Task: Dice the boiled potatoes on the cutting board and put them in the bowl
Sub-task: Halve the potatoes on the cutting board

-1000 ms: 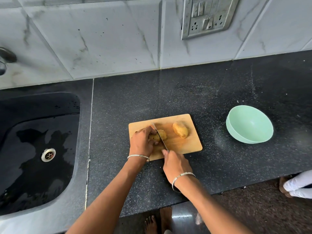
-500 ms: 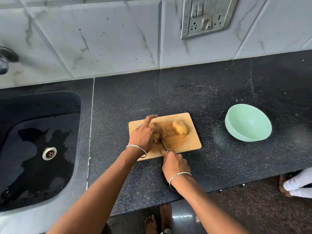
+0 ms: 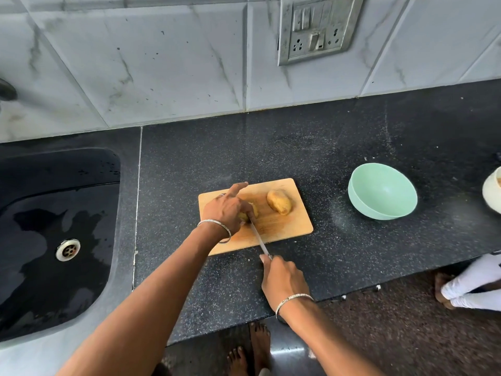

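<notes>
A wooden cutting board lies on the black counter. On its left part my left hand grips a boiled potato, index finger pointing outward, and hides most of it. My right hand holds the handle of a knife near the board's front edge; the blade tip reaches the potato under my left hand. A second, whole potato lies on the board's right part. The mint-green bowl stands to the right of the board with nothing visible inside.
A wet black sink with a drain fills the left. A cream vessel sits at the right edge. Another person's white-clad legs stand beyond the counter's front edge. A switchboard is on the tiled wall.
My right hand has drawn the knife back toward me, off the board's front edge. My left hand stays on the potato, its index finger now lifted.
</notes>
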Available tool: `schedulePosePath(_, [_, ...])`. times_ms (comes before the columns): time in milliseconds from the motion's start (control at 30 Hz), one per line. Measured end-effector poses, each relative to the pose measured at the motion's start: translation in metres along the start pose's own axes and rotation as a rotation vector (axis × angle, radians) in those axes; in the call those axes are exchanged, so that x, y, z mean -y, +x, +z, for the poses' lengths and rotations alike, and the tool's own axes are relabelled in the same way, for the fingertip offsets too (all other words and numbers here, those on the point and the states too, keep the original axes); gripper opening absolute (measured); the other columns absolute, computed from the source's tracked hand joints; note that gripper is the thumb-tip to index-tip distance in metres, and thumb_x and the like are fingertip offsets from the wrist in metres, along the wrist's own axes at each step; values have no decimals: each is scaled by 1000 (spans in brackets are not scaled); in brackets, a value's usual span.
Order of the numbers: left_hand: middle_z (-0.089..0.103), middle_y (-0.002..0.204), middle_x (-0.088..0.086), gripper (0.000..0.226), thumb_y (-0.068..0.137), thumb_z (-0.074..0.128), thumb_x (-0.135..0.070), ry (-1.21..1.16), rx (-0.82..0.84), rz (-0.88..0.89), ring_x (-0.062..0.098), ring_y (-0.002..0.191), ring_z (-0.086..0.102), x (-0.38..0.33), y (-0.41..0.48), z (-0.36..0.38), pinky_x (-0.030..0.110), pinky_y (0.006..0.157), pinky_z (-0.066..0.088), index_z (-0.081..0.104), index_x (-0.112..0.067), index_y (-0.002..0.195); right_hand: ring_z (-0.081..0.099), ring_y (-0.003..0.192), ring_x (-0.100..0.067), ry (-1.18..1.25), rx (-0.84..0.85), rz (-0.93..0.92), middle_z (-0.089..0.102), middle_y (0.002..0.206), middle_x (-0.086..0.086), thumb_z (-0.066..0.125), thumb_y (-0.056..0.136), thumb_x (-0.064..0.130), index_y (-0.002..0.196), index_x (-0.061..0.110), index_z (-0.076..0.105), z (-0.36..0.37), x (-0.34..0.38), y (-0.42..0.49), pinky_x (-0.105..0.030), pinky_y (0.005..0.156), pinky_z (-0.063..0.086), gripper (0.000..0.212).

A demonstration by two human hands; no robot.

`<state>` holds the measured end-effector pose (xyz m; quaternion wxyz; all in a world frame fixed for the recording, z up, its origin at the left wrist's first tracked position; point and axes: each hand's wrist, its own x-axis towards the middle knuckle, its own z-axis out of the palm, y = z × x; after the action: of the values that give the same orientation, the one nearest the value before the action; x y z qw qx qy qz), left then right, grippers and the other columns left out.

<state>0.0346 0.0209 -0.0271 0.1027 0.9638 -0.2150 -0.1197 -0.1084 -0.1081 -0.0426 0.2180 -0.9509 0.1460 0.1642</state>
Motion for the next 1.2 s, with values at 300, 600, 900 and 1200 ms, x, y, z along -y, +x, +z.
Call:
schedulePosePath(300, [38,135,-10,33,76,77,-18,-160,-124,-23,21,95,61,8,-8,12,33,76,49,54,-37,91,64,97,-33,-69,30,2,65,101,-9,18,103,52,99,17,55,-28,-26,-44,-40,75,48,51])
schedulePosePath(600, [64,102,-3,48,62,88,-13,-596,-314,-155,17,92,62,18,-20,40,34,85,54,61,-20,101,62,101,-36,62,-74,14,65,107,-13,19,104,48,104,14,54,-25,16,-9,-40,74,43,49])
schedulePosePath(900, [73,97,-6,39,66,87,-19,-609,-351,-236,16,88,67,18,-18,49,37,84,55,70,-21,101,62,101,-36,57,-35,7,65,108,-13,20,105,47,104,15,55,-17,28,6,-37,70,37,48])
schedulePosePath(1200, [74,86,-8,36,55,92,-15,-784,-373,-315,9,81,70,21,-15,48,33,83,57,74,-20,86,62,99,-35,52,-6,5,65,107,-11,20,104,48,102,17,55,-15,26,5,-37,70,40,47])
